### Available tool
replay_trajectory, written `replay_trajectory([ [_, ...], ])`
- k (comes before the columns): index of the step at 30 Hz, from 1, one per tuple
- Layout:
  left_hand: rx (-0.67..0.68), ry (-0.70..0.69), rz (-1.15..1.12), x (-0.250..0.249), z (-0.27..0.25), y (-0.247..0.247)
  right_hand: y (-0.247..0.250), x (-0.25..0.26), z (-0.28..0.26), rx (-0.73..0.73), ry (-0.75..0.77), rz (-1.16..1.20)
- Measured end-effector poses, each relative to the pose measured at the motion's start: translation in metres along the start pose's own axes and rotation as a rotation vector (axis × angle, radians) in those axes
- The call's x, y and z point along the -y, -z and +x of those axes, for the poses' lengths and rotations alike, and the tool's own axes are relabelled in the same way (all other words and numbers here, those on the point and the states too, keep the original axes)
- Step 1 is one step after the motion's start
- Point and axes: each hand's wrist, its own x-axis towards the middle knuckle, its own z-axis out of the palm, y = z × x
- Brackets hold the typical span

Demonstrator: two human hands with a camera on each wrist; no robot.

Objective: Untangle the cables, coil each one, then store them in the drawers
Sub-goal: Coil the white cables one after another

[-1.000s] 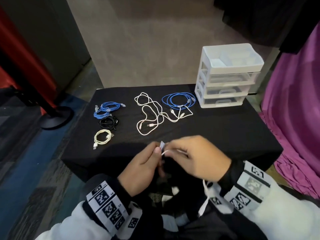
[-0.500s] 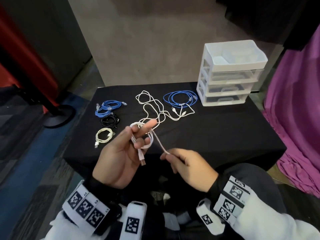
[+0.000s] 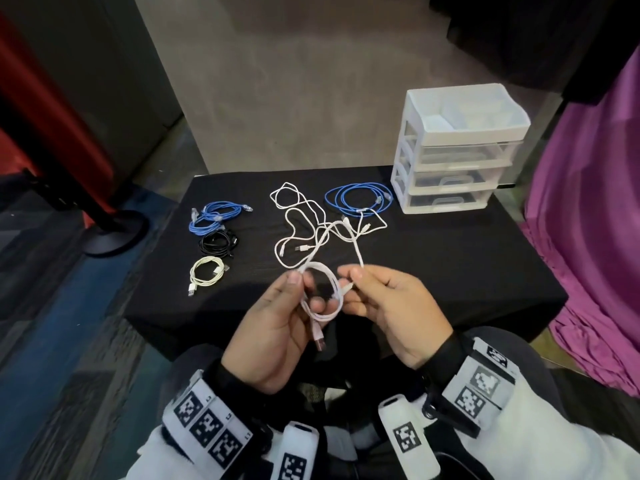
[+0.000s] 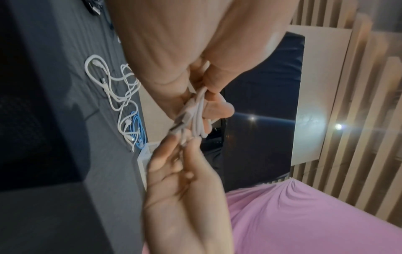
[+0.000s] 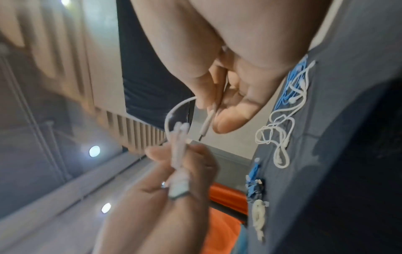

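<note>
A white USB cable (image 3: 333, 289) is wound in a small coil above the near table edge. My left hand (image 3: 306, 293) grips the coil between thumb and fingers, and its USB plug (image 3: 320, 342) hangs below the palm. Just to the right, my right hand (image 3: 349, 284) pinches the cable's other end. In the right wrist view, the small connector (image 5: 206, 120) sticks out from the thumb and forefinger of that hand. In the left wrist view the coil (image 4: 199, 118) sits in curled fingers. A white drawer unit (image 3: 457, 150) stands at the back right with its drawers pushed in.
On the black table (image 3: 450, 271) a tangle of white cables (image 3: 304, 233) lies in the middle, with a loose blue coil (image 3: 358, 199) beside the drawers. At the left lie a blue bundle (image 3: 216, 218), a black coil (image 3: 218, 242) and a cream coil (image 3: 206, 273). Purple cloth (image 3: 588, 237) hangs at the right.
My right hand has risen from lower right up to the coil, bringing the cable's free end with it. The loose tail between the hands is now short.
</note>
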Motion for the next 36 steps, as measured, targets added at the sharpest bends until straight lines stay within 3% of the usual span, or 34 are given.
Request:
replay_trajectory([
  [5, 0.020, 0.012, -0.016, 0.011, -0.001, -0.007, -0.013, 0.013, 0.000, 0.095, -0.124, 0.182],
  [10, -0.030, -0.024, 0.168, 0.015, 0.000, 0.001, -0.013, 0.008, -0.001, 0.176, -0.198, 0.017],
  [13, -0.064, -0.045, 0.291, 0.012, 0.003, 0.011, -0.009, 0.001, -0.006, 0.289, -0.186, -0.065],
  [16, -0.078, -0.105, 0.439, 0.008, 0.005, 0.013, -0.005, -0.003, -0.006, 0.285, -0.129, -0.105],
  [22, -0.087, -0.305, 0.719, -0.011, 0.005, 0.016, 0.017, -0.012, 0.004, 0.185, 0.012, -0.406],
  [25, -0.264, -0.398, 0.659, -0.037, 0.014, 0.025, 0.043, -0.021, 0.008, 0.164, 0.102, -0.705],
  [27, -0.296, -0.369, 0.571, -0.047, 0.019, 0.031, 0.056, -0.025, 0.010, 0.106, 0.161, -0.872],
  [30, -0.255, -0.264, 0.481, -0.033, 0.018, 0.027, 0.057, -0.028, 0.008, -0.024, 0.381, -1.239],
  [32, -0.223, -0.210, 0.399, -0.020, 0.017, 0.019, 0.050, -0.031, 0.005, 0.014, 0.409, -1.232],
  [36, -0.202, -0.163, 0.320, -0.007, 0.016, 0.010, 0.026, -0.039, -0.004, 0.157, 0.241, -0.828],
])
